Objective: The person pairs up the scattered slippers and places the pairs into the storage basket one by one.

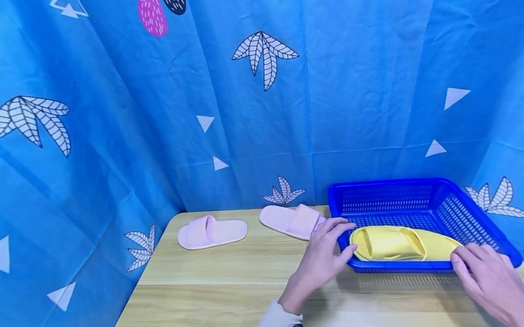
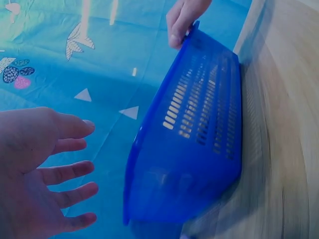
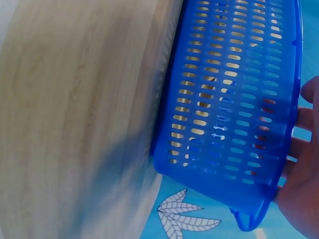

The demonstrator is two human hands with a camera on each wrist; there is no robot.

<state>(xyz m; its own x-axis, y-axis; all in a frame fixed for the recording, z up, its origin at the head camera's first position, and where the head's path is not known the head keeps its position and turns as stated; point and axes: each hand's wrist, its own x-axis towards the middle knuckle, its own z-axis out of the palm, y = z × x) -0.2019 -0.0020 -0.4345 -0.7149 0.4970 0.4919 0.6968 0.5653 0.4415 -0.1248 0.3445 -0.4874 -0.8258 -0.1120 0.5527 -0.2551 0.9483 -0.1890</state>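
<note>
A yellow slipper [image 1: 397,242] lies in the blue plastic basket [image 1: 384,184], along its front wall, strap towards the left. My left hand [image 1: 325,253] is at the basket's left front corner, beside the slipper's toe. Its fingers are spread and hold nothing; the left wrist view shows them apart from the basket. My right hand [image 1: 491,274] reaches over the front rim near the right corner, at the slipper's heel. In the right wrist view its fingers [image 3: 304,118] go over the rim, and the basket wall partly hides them. I cannot tell whether they grip the slipper.
One pink slipper [image 1: 223,231] lies at the left back of the wooden table [image 1: 198,299]. Another pink slipper [image 1: 289,221] lies left of the basket, partly behind my left hand. A blue patterned curtain [image 1: 353,101] hangs behind and around the table.
</note>
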